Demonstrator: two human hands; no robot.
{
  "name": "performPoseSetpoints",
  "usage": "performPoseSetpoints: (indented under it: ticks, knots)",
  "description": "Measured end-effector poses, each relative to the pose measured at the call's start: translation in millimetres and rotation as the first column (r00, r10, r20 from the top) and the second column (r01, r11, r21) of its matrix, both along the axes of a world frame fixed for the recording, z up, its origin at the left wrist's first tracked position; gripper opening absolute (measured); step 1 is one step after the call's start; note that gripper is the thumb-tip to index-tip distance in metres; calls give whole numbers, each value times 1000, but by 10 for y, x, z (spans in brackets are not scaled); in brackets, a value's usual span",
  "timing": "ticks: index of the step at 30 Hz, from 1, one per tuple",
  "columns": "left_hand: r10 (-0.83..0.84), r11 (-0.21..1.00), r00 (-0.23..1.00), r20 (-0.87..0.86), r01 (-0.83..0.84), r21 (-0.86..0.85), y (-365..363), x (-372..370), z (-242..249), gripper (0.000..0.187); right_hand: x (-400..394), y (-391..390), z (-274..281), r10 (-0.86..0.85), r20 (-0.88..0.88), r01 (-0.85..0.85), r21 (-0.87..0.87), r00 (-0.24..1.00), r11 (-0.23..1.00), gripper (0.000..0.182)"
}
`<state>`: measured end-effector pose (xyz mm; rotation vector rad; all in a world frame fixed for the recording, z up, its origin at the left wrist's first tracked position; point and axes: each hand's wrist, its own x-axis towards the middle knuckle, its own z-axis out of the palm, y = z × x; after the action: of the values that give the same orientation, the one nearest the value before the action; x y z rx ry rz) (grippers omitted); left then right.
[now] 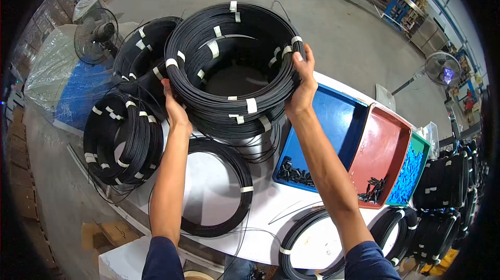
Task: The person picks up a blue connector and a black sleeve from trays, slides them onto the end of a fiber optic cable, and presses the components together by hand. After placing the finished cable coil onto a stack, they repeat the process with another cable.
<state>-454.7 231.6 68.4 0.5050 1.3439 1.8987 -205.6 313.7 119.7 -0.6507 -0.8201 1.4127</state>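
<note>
A large coil of black cable (208,90) with white tape bands is gripped at its two sides, over a stack of similar coils. My left hand (177,110) is closed on its left edge, the thumb showing at the rim. On the right edge, my right hand (303,82) wraps round the cable with the thumb on top. The lower fingers of both hands are hidden beneath the coil. Just below the stack, a single thinner coil (245,176) lies flat on the white table (260,238).
More coils (133,144) stand at the left. Blue (323,118), red (380,134) and green (424,150) trays hold small parts at the right. Coils (289,233) lie at the front edge. Fans (96,32) (442,69) stand on both sides.
</note>
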Motion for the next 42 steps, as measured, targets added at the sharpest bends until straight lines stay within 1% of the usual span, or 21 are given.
performPoseSetpoints:
  ticks: [5, 8, 12, 15, 16, 17, 18, 19, 21, 24, 26, 27, 28, 30, 32, 34, 35, 37, 38, 40, 42]
  knots:
    - [-4, 1000, 997, -74, 3, -17, 4, -8, -112, 98, 13, 47, -55, -46, 125, 40, 49, 991, 998, 101]
    - [-11, 1000, 995, -99, 9, -20, 28, -70, -220, 96, 14, 43, -68, -75, 117, 71, 35, 990, 997, 104]
    - [127, 991, 962, -242, -116, 60, -72, -8, -270, 84, 92, -64, -42, -124, 193, 120, 33, 973, 992, 105]
    - [205, 979, 916, -346, -192, 71, -424, 185, -318, 83, 306, -169, -164, -136, 192, 126, 63, 972, 990, 90]
    - [198, 980, 905, -377, -184, 72, -640, 316, -370, 78, 434, -265, -204, -136, 224, 121, 82, 965, 989, 82]
    - [191, 982, 931, -312, -178, 70, -874, 567, -241, 71, 590, -448, -163, -140, 269, 114, 111, 953, 987, 81]
    - [119, 992, 929, -352, -97, 79, -1120, 712, -244, 68, 818, -600, -203, -135, 306, 99, 132, 942, 986, 76]
    - [-5, 997, 889, -458, 39, 64, -1395, 871, -238, 65, 1070, -789, -248, -121, 408, 59, 162, 905, 985, 74]
    - [-159, 983, 837, -524, 184, -4, -1871, 1204, -356, 63, 1583, -1138, -417, -119, 598, -30, 233, 793, 972, 66]
    - [-322, 945, 797, -511, 304, -123, -2466, 1777, -482, 62, 2378, -1678, -649, -155, 891, -151, 239, 426, 959, 35]
    - [-447, 892, 668, -595, 382, -241, -2706, 2066, -516, 54, 2727, -2010, -735, -79, 938, -254, 171, 336, 952, 23]
    - [-477, 871, 596, -646, 418, -257, -2768, 2177, -539, 53, 2816, -2129, -707, -76, 951, -348, 184, 301, 919, 24]
    - [-501, 849, 518, -693, 452, -275, -2841, 2280, -553, 52, 2854, -2195, -781, -90, 948, -346, 199, 306, 917, 24]
    - [-534, 809, 321, -782, 462, -363, -2925, 2507, -506, 55, 2841, -2315, -913, -233, 925, -512, 363, 301, 778, 23]
    - [-509, 825, 42, -860, 309, -474, -2995, 2734, -452, 65, 2753, -2319, -1009, -319, 928, -640, 366, 193, 676, 21]
    - [-503, 849, -66, -862, 151, -507, -3178, 2966, -445, 69, 2696, -2290, -1210, -491, 859, -634, 462, 145, 620, 24]
    - [-484, 861, -62, -873, 144, -488, -3310, 3076, -452, 69, 2678, -2279, -1239, -509, 847, -639, 476, 150, 604, 24]
    - [-635, 770, 88, -767, -2, -638, -3576, 3263, -414, 76, 2635, -2250, -1229, -495, 868, -697, 377, 36, 610, 24]
    - [-630, 774, 79, -772, -9, -633, -3708, 3331, -406, 76, 2625, -2260, -1268, -500, 865, -693, 388, 46, 608, 24]
    - [-666, 711, 192, -721, -131, -691, -3910, 3430, -485, 84, 2632, -2204, -1329, -527, 847, -718, 326, -67, 615, 26]
    - [-632, 743, 206, -747, -114, -660, -4000, 3436, -657, 83, 2655, -2198, -1324, -547, 837, -712, 371, -22, 596, 20]
